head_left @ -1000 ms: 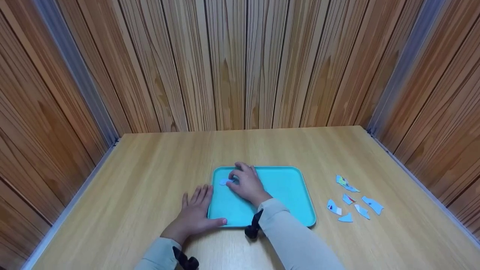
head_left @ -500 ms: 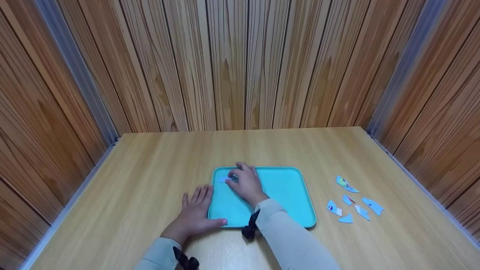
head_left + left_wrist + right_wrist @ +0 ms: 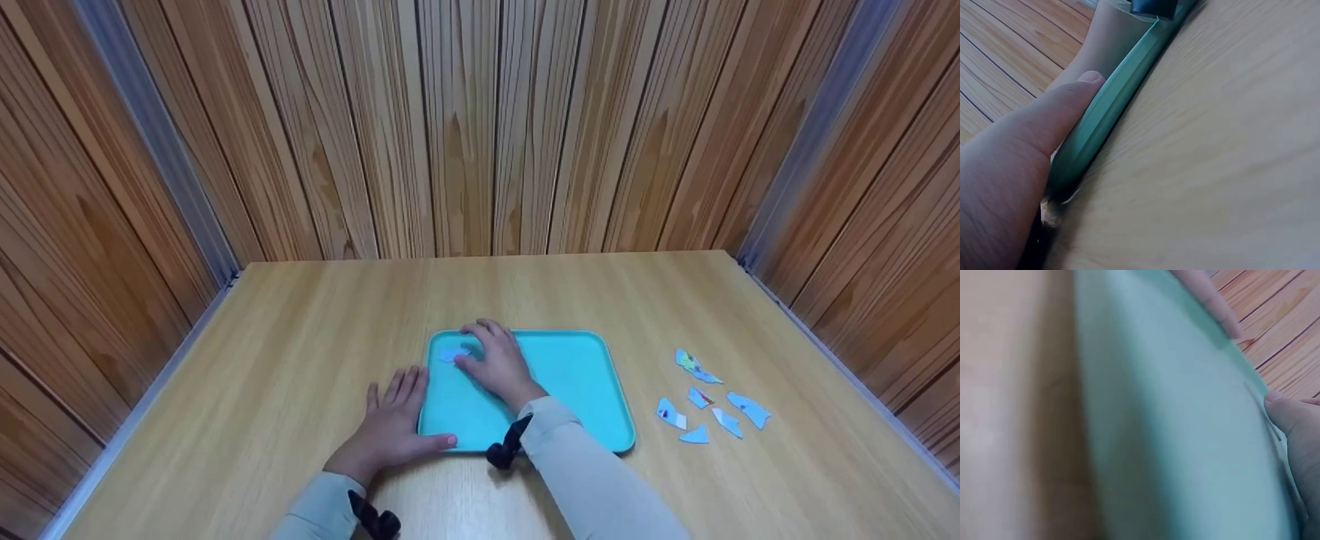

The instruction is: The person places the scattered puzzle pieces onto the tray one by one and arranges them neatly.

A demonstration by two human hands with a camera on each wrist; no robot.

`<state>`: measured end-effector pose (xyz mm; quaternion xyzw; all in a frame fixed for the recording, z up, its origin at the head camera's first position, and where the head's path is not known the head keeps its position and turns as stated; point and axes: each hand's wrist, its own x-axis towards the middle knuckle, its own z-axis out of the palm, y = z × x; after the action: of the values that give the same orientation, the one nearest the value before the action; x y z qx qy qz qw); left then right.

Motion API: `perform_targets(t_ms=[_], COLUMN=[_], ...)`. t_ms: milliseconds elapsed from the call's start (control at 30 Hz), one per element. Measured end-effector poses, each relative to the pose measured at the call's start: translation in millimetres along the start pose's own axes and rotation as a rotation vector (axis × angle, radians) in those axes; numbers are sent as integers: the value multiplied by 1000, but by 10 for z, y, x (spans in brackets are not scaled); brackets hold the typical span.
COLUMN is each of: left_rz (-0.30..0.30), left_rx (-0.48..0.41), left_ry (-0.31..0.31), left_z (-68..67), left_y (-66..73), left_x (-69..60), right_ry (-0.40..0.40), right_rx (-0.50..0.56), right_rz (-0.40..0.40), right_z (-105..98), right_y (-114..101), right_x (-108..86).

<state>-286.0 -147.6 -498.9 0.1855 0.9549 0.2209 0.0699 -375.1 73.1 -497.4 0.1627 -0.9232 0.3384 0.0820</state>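
A turquoise tray (image 3: 570,390) lies on the wooden table. In its back left corner is a flat, light blue piece (image 3: 451,354), partly covered by my right hand (image 3: 496,364). The right thumb is at the near edge of this piece, and the index finger is spread away from it. Contact with the thumb is too small to tell. My left hand (image 3: 396,421) lies beside the tray's left edge with straight fingers, its thumb over the front left corner. The left wrist view shows that thumb (image 3: 1081,87) against the tray's outer wall (image 3: 1100,121).
Right of the tray, several irregular picture pieces lie apart on the table (image 3: 337,315), among them a blue and yellow one (image 3: 696,366) and one with a red mark (image 3: 700,397). Wood-panelled walls (image 3: 465,127) enclose the back and sides.
The light blue piece has shifted slightly toward the tray's back. My right index finger has moved away from the thumb and off the piece. The left hand stays where it was.
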Motion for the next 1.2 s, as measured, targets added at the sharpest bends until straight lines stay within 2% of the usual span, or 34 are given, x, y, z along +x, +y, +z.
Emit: perform_targets(t_ms=[133,367,733,967,1200], left_rz=[14,10,26,19,13], left_rx=[3,-13,-25,-27,-32], left_ry=[19,6,11,10,22], left_z=[10,11,-29,9,12], left_y=[9,-4,3,15,16], left_x=[13,9,30,16,1], right_ry=[-22,-60,9,45,73], right_rx=[59,111,146,148,96], right_rz=[29,112,68,63,29], right_z=[-129,-481,-1086,-1275,-1477], right_y=[38,227,637,878,1147], right_x=[-27,-187,-508,-610,-765])
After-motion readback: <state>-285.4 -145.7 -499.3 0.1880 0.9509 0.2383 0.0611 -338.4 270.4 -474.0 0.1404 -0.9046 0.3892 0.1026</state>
